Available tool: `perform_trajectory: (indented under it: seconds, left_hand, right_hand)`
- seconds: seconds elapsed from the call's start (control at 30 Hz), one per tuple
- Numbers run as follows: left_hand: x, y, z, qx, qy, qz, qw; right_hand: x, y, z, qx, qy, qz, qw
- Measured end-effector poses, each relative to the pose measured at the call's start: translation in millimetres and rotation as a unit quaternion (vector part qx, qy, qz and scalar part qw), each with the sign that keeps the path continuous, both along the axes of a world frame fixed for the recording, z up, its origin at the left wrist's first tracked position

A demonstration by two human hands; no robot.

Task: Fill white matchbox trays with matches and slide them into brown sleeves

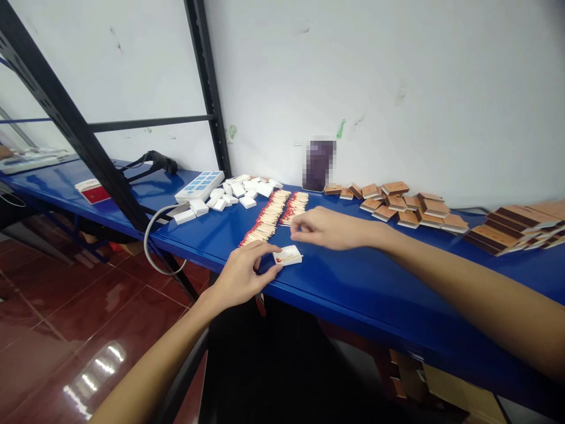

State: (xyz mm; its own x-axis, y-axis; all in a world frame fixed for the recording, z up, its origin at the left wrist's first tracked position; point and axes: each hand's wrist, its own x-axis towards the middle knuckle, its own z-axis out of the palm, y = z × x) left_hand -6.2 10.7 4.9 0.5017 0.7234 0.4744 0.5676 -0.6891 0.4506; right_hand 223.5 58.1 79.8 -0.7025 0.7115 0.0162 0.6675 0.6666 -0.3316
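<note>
Blue tabletop (353, 282), glossy, running from upper left to lower right of the frame. Just below centre, left hand (245, 271), thumb and forefinger set to either side of the left end of a small white tray (293, 261); light clamp, apparently for steadying. Tray close to the front edge, hollow side up, a few red-tipped matches (286, 258) inside, part of the base bare.

Right hand (320, 228) above and right of the tray, apart from it and from the left hand. Fingers curled inward, thumb near forefinger; contents of the grip hidden, no saying whether a match is in there.

At frame centre, long row (267, 219) and short row (295, 207) of matches, red heads leftward. Short row just beside the right fingertips. Loose heap of white trays (238, 189) left of centre; brown boxes (396, 203) right of centre, more stacked at far right.

Step in hand, as judged: filling the tray, early stage. Next move likely calling for a gentle pinch on a few matches, heads aligned leftward, then a low release between the tray walls without tipping it.
</note>
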Motion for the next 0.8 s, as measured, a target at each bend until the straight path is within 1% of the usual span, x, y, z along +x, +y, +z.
perform_trajectory:
  seconds: [0.1, 0.23, 0.3, 0.37, 0.5, 0.63, 0.8]
  left_hand:
    - [1, -3, 2.0, 0.01, 0.026, -0.017, 0.999]
    - [2, -4, 4.1, 0.027, 0.068, -0.017, 0.997]
    - [1, -4, 4.7, 0.021, 0.075, -0.015, 0.997]
    - [1, -4, 4.8, 0.013, 0.069, -0.018, 0.997]
    - [0, -3, 4.2, 0.003, 0.058, -0.031, 0.998]
    - [0, -4, 4.3, 0.009, 0.086, -0.022, 0.996]
    - [0, -4, 4.9, 0.021, 0.111, -0.035, 0.993]
  right_hand:
    - [5, 14, -13.3, 0.077, 0.01, -0.057, 0.995]
    - [3, 25, -36.5, 0.124, -0.001, -0.088, 0.988]
    - [0, 27, -43.7, 0.142, -0.01, -0.1, 0.985]
    - [-2, 27, -47.0, 0.141, -0.014, -0.107, 0.984]
    - [-2, 28, -48.7, 0.112, 0.01, -0.113, 0.987]
    - [0, 30, -51.1, 0.103, 0.032, -0.135, 0.985]
    - [1, 31, -52.8, 0.097, 0.042, -0.127, 0.986]
